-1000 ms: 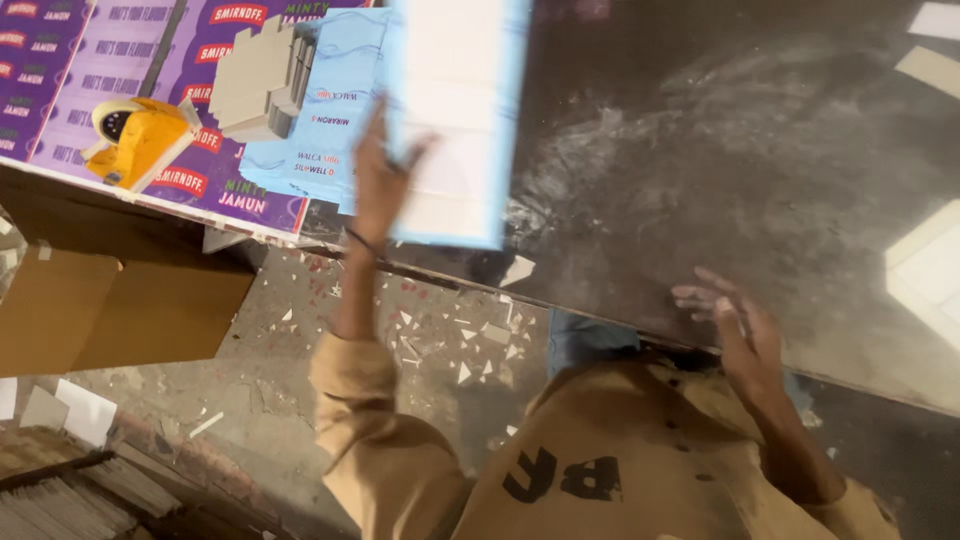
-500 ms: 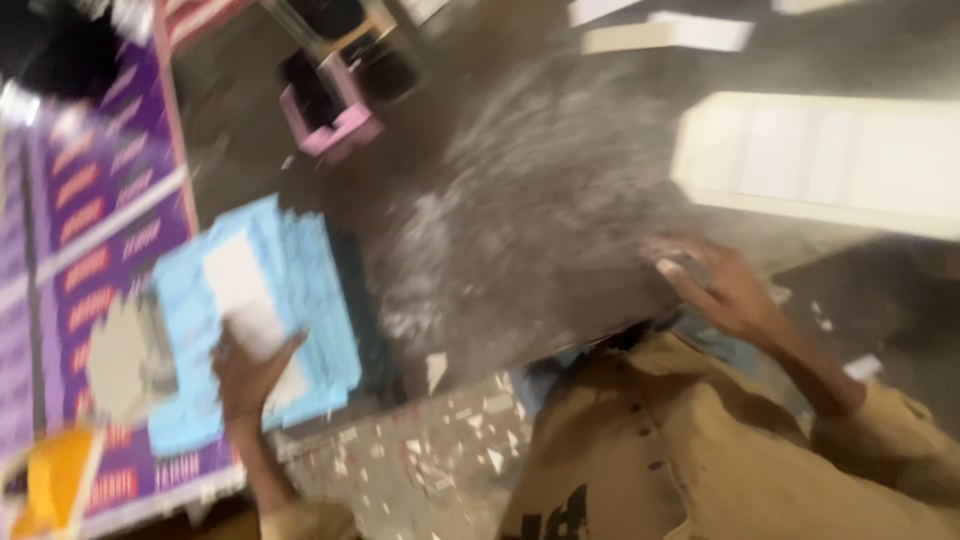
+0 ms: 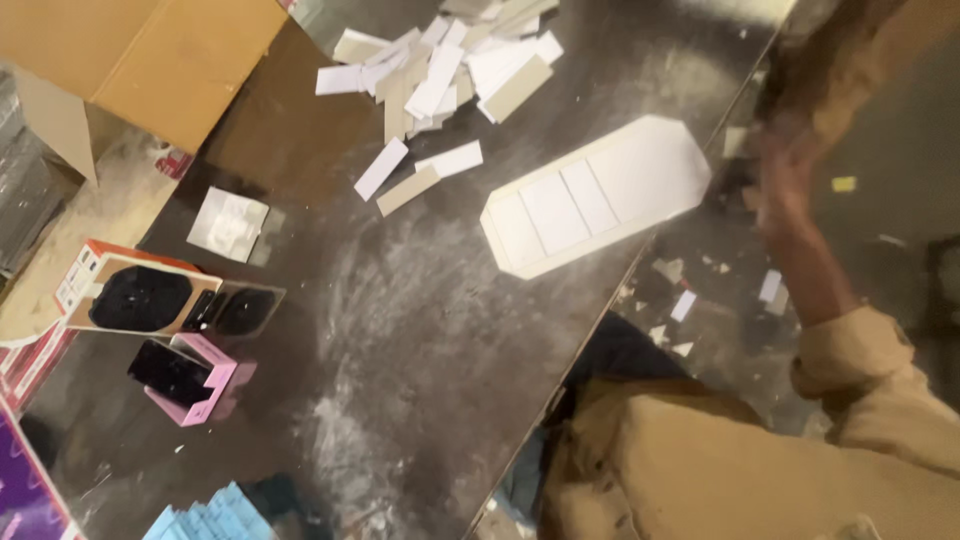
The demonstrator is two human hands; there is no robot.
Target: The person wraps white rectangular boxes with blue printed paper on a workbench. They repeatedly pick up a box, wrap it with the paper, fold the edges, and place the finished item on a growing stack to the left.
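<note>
My right hand (image 3: 785, 175) is blurred and raised just past the edge of the dark table (image 3: 420, 330). It is close to a flat white card blank (image 3: 590, 195) with angled ends that lies on the table. Whether the hand's fingers are closed or hold anything cannot be made out. Its tan sleeve (image 3: 860, 360) runs down to the lower right. My left hand is out of view. The top of a light blue stack of sheets (image 3: 215, 515) shows at the bottom edge.
A heap of white and grey card strips (image 3: 450, 70) lies at the far side. A brown cardboard box (image 3: 150, 60) stands at the top left. An orange-and-white box with black round shapes (image 3: 150, 295) and a pink holder (image 3: 190, 380) sit at left. Paper scraps litter the floor (image 3: 700, 290).
The view has swung right along the table. My left hand and most of the light blue stack have left the picture. My right hand has lifted off the table top to its edge.
</note>
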